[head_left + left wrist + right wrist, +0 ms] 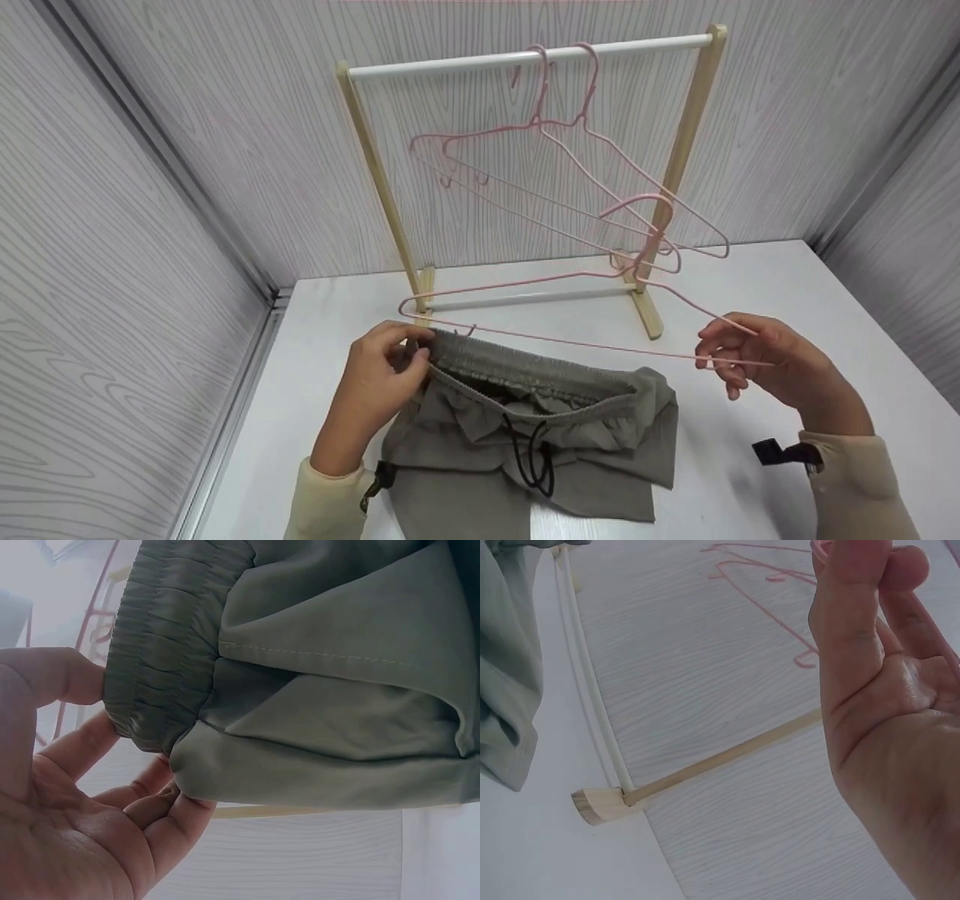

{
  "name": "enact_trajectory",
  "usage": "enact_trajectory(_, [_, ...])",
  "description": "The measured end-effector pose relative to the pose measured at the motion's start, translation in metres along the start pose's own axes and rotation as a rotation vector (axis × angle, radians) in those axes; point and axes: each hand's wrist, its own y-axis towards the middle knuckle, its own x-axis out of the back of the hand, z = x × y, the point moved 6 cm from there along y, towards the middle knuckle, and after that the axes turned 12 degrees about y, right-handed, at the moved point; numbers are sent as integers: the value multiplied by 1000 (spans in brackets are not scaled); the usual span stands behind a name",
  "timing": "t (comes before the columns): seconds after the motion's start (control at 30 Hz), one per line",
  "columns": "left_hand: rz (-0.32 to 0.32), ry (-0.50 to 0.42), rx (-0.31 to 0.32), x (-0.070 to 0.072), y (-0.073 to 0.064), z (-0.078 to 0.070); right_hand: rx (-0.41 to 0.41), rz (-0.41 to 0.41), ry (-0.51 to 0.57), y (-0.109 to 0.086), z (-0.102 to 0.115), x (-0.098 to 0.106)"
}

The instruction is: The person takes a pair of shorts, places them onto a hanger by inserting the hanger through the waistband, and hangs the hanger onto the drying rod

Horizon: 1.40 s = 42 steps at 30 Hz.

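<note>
My left hand [381, 381] pinches the left end of the elastic waistband of grey-green shorts [465, 450], thumb on the near side. The waistband gapes open upward, and a black drawstring [534, 457] hangs at its front. In the left wrist view, the gathered waistband [161, 652] sits between thumb and fingers. My right hand [787, 367] holds the right end of a pink wire hanger [525, 283], fingers curled about its corner. The hanger's left end lies just behind the waistband, near my left hand. In the right wrist view, the fingers hide most of the grip.
Behind stands a wooden rack [691, 127] with a white top rail [450, 66]. Two more pink hangers [577, 161] hang from that rail. The rack's feet rest on the white table [337, 315], and grey wood-grain panels [225, 90] enclose the back and sides.
</note>
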Motion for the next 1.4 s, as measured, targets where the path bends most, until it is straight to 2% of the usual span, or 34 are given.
enact_trajectory(0.2, [-23,1,13,4,0,3,-16,-13,20,-9,-2,10])
enact_trajectory(0.33, [-37,5,25,7,1,5,-11,8,26,-12,-3,13])
enact_trajectory(0.6, [-71,18,29,13,1,5,-67,36,72,-15,-9,19])
enact_trajectory(0.87, [-66,20,30,15,0,4,-109,12,86,-19,-14,23])
enact_trajectory(1.17, [-98,72,-19,15,-1,-3,-183,-42,98,-17,-21,22])
enact_trajectory(1.4, [-96,87,-87,15,-2,-10,-198,-68,102,-13,-26,20])
